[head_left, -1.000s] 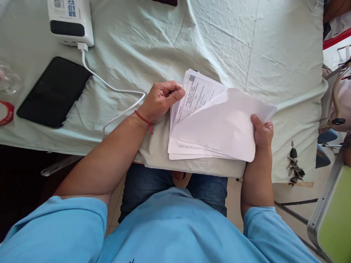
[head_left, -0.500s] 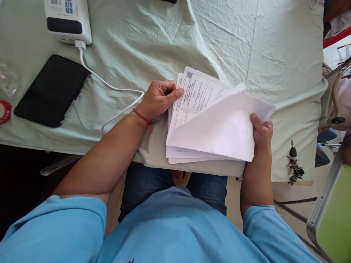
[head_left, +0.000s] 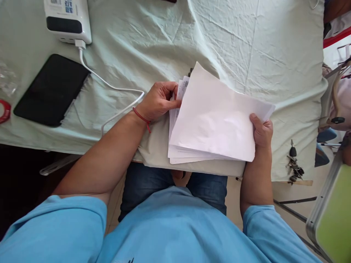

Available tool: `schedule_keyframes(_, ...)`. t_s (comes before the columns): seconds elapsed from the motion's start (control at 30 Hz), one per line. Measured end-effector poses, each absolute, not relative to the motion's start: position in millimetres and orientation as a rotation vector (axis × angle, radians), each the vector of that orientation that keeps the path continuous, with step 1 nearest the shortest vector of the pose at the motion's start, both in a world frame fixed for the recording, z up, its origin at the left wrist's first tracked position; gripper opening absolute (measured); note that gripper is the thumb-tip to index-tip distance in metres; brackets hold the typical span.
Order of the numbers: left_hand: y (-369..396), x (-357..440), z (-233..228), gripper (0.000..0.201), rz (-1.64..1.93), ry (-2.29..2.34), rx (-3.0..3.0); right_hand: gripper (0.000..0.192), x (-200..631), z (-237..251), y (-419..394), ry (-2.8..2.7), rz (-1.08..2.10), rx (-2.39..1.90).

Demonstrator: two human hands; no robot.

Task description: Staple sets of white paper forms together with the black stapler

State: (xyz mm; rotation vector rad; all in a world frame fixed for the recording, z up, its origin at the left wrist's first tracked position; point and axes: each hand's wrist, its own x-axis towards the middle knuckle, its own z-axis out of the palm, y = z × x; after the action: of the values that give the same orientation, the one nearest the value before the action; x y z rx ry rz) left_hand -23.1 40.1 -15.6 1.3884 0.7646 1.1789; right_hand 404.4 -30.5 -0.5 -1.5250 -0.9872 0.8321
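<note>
A stack of paper sheets (head_left: 214,117) lies at the front edge of the cloth-covered table, its top sheet showing a blank white side that bends up slightly at the far corner. My right hand (head_left: 262,132) grips the stack's right edge, thumb on top and fingers underneath. At the left edge, my left hand (head_left: 161,99) pinches the corner of the printed sheets (head_left: 180,89) between thumb and forefinger. Most of the print is hidden by the blank sheet. A red string bracelet (head_left: 142,115) circles my left wrist.
Left of the papers, a white cable (head_left: 115,87) runs from a white power device (head_left: 68,22) past a black tablet-like slab (head_left: 52,89). A red ring (head_left: 4,111) lies at the far left. Keys (head_left: 294,166) rest near the right table edge, beside a green-topped panel (head_left: 336,215).
The blank sheet has swung over to the left and now covers the printed form that was showing. My left hand has shifted slightly at the sheets' edge; my right hand stays in place.
</note>
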Motion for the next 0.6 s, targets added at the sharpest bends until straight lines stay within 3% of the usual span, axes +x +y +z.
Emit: schedule_keyframes(0.6, 35.6, -21.8, -12.9, 0.068, 1.198, 0.836, 1.333, 0.077, 400.5, 1.8, -31.0, -0.98, 0.807, -1.551)
